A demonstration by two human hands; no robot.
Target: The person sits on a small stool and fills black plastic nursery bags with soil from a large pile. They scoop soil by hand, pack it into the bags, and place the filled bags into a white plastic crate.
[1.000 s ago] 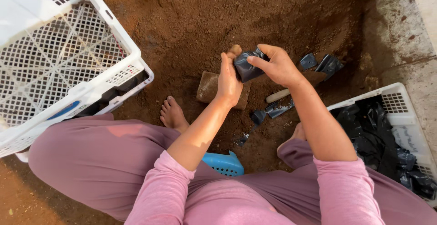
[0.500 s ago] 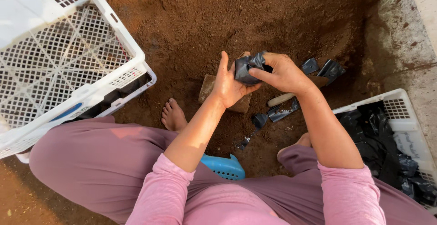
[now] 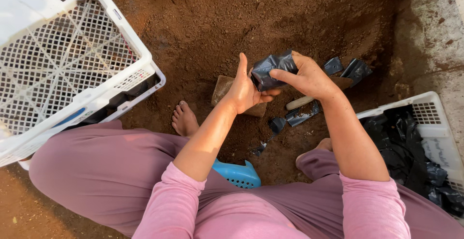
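Black plastic bag (image 3: 271, 68), small and crumpled, sits between both hands above the heap of brown soil (image 3: 232, 21). The right hand (image 3: 309, 77) grips it from the side, fingers curled over its top edge and thumb along its front. The left hand (image 3: 244, 91) stands edge-up with fingers straight and together, its palm pressed flat against the bag's other side, so the bag is squeezed between the two. Just below the left hand a flat brown block (image 3: 223, 88) lies on the soil, partly hidden by the wrist. More black bags (image 3: 345, 67) lie flattened on the soil just beyond the right hand, and others (image 3: 295, 119) lie under the right forearm beside a pale wooden handle (image 3: 299, 103). A white lattice crate (image 3: 72, 60) stands tilted at the left, well apart from the hands. Another white crate (image 3: 432, 108) at the right holds a pile of black plastic. A bare foot (image 3: 183, 120) rests on the soil near the left forearm, and a blue perforated plastic piece (image 3: 237, 173) shows between the person's mauve-clad legs.
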